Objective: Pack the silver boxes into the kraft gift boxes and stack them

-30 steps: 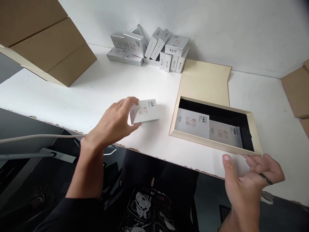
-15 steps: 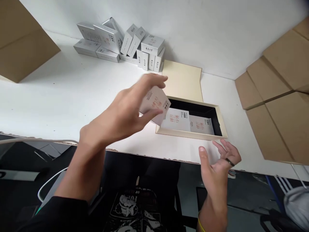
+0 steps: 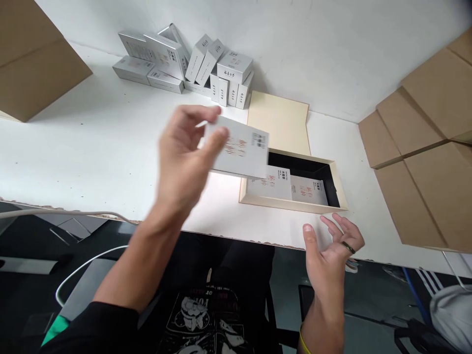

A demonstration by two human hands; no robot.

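My left hand [image 3: 186,157] grips a small white printed box [image 3: 241,150] by its left end, thumb on the printed face. The box is held in the air over the left end of a long cream gift box [image 3: 291,206] with a black inside. Two similar boxes lie in the gift box: a white one [image 3: 279,183] and a greyer one [image 3: 309,191] to its right. The gift box's lid flap [image 3: 278,120] lies open toward the wall. Near the gift box's front right corner is my right hand [image 3: 334,246], fingers apart, holding nothing, with a ring on one finger.
Several silver-white boxes [image 3: 165,61] lean and stack against the wall at the back. Brown cardboard boxes stand at the right [image 3: 438,182] and far left [image 3: 40,64]. A white cable [image 3: 73,214] runs along the table's chipped front edge.
My left hand has turned the small white box flatter, so more of its printed face shows, and the hand has shifted left. My right hand has hardly moved.
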